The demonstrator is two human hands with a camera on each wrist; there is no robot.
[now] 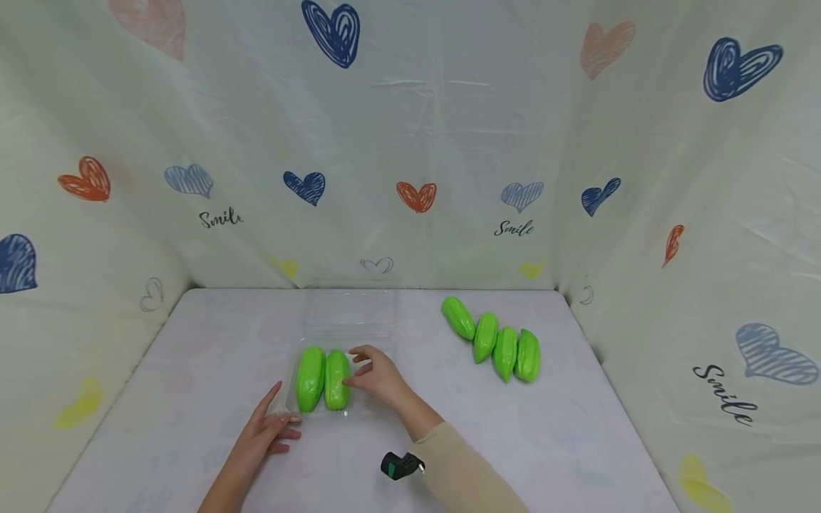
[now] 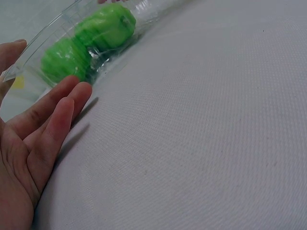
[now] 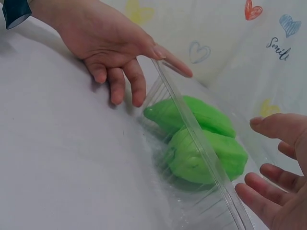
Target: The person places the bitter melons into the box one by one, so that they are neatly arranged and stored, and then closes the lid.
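Observation:
Two bright green, ridged, oblong model fruits, the left one [image 1: 311, 379] and the right one [image 1: 337, 385], lie side by side in a clear plastic box [image 3: 196, 129]. Its clear lid [image 1: 349, 313] is folded back toward the wall. My left hand [image 1: 261, 429] rests at the box's near left corner, thumb at the rim and fingers extended. Over the box's right side is my right hand [image 1: 380, 377], its fingers spread and loosely bent beside the right fruit, holding nothing. In the right wrist view, that hand [image 3: 283, 177] appears apart from the rim.
Several more green model fruits [image 1: 505, 353] lie in a slanting row at the back right of the table [image 1: 564, 442]. A black wrist device [image 1: 400, 466] sits by the right sleeve. Heart-printed cloth [image 1: 462, 142] encloses the back and sides.

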